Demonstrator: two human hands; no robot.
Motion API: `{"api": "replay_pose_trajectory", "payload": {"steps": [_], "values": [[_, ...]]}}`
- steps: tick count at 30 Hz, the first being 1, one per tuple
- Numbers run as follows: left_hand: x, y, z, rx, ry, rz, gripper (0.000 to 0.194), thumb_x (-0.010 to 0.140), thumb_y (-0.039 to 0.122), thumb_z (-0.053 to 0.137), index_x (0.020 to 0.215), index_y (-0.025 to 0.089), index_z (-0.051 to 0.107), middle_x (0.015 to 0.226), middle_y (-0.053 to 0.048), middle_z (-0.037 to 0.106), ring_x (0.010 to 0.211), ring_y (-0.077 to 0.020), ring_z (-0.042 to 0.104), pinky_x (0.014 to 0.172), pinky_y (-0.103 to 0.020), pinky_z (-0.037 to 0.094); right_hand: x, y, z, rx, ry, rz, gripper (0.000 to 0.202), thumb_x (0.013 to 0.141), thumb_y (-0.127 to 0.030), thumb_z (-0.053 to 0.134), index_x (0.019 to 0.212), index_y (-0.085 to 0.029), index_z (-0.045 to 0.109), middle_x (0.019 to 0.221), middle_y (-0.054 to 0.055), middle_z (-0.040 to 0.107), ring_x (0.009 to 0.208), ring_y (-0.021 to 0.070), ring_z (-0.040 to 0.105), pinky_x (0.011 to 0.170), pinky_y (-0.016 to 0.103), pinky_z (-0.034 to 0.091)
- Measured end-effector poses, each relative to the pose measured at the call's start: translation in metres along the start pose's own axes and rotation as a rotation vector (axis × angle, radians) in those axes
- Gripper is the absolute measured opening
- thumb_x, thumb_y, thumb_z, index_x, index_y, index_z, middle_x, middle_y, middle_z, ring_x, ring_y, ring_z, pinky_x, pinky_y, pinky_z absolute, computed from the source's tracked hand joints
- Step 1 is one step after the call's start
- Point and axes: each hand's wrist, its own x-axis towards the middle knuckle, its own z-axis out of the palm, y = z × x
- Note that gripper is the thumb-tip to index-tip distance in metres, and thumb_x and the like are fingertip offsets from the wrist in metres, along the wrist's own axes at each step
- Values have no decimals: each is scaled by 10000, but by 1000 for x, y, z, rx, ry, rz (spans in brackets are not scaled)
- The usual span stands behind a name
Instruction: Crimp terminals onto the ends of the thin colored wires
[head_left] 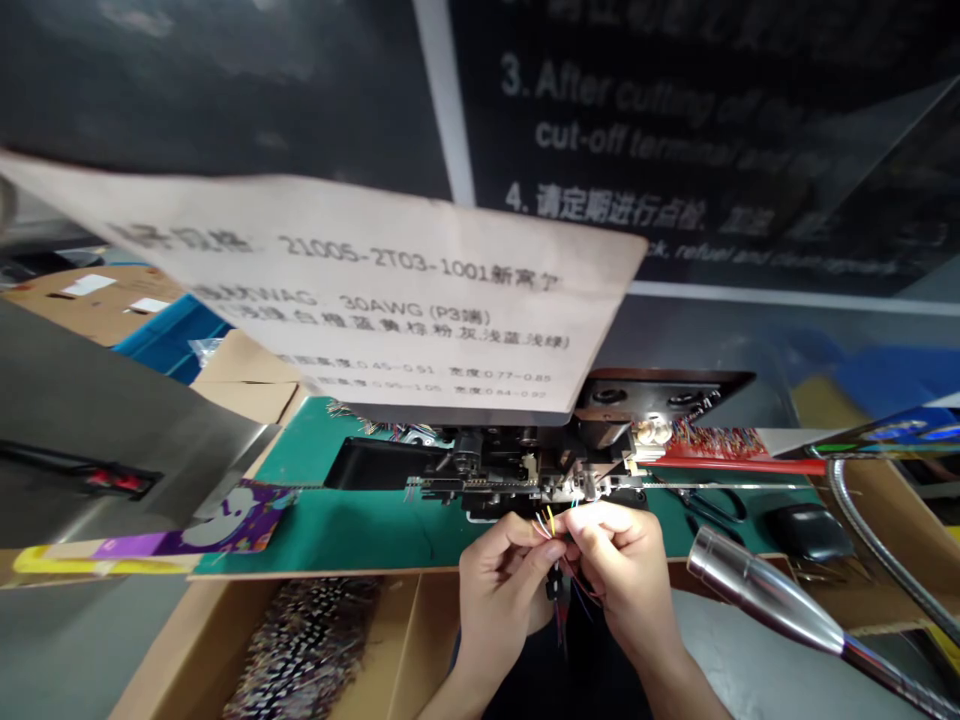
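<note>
Near the bottom middle of the head view, my left hand (504, 580) pinches thin coloured wires (551, 520), whose yellow and white ends stick up above the fingertips. Beside it, my right hand (626, 565) is closed on wires of the same bundle, with a light blue end near the thumb. Both hands' fingertips almost meet, just in front of the metal head of a crimping machine (585, 485). Below the fingers hang a black piece (554, 583) and more dark wires. How the wire ends sit against the machine is too small to tell.
A paper label (450, 310) hangs above on the machine. A green mat (360, 535) lies under it. A cardboard box (405, 640) of wire bundles stands lower left. To the right are a metal lamp (765, 590), scissors (712, 505) and a black mouse (810, 532).
</note>
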Motion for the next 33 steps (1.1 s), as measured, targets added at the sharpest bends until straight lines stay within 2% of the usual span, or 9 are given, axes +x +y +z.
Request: {"api": "replay_pose_trajectory", "payload": {"steps": [4,9,12,15,20,22,26,30,33], "values": [[1,-3,0,-40,24,21,258,952,332,940,761,217,811,687,22,777,598,-140,746,599,-184,609,-2,3,0,19,7,-14,415,1001,-579,857,883,-187,925,551,-23,592,443,92,384,480,252,384],[0,-2,0,-28,39,31,279,936,297,950,731,208,784,670,30,770,583,-124,732,592,-163,599,-11,7,-5,-274,64,-282,255,1098,-408,768,1130,-254,969,523,-34,573,450,136,468,479,262,427],[-1,-2,-1,-41,31,25,221,952,252,927,778,216,797,713,31,788,620,-124,754,627,-163,615,-13,12,-7,-353,103,-342,228,1097,-358,766,1185,-287,964,539,-32,596,445,146,492,456,263,426],[-3,-5,-3,-61,23,-17,192,971,239,906,810,216,804,745,23,796,658,-125,761,661,-165,625,-14,14,-5,-340,148,-384,177,1074,-325,793,1091,-286,965,575,-27,649,451,138,507,450,249,424],[-8,-13,-6,-98,33,-87,152,959,249,922,839,217,834,784,9,834,693,-124,777,688,-153,627,-12,9,-1,-254,84,-337,257,1052,-325,827,821,-213,825,638,-16,699,506,132,575,487,229,474],[-9,-15,-7,-96,42,-105,106,932,244,944,867,222,864,792,2,853,699,-126,789,694,-147,630,-10,6,-2,-332,74,-444,259,1055,-261,810,804,-204,775,668,-9,714,538,140,618,522,237,505],[-8,-15,-11,-70,38,-129,65,909,231,954,937,224,896,834,-33,897,726,-170,848,711,-180,666,-8,4,-5,-549,56,-718,151,1035,-100,776,1003,-213,871,826,34,846,665,185,781,651,268,599],[-3,-10,-12,-14,43,-101,55,891,216,948,910,225,897,838,-40,905,732,-195,872,715,-200,684,-8,5,-4,-493,76,-702,313,1002,-75,811,1248,-235,918,954,59,919,720,219,862,657,255,671],[-1,-5,-12,20,7,-109,34,899,200,917,915,229,908,851,-49,917,752,-206,885,725,-202,685,-7,6,-2,-386,58,-615,299,1013,-93,805,1196,-278,950,979,42,930,760,229,888,760,273,723]]}}
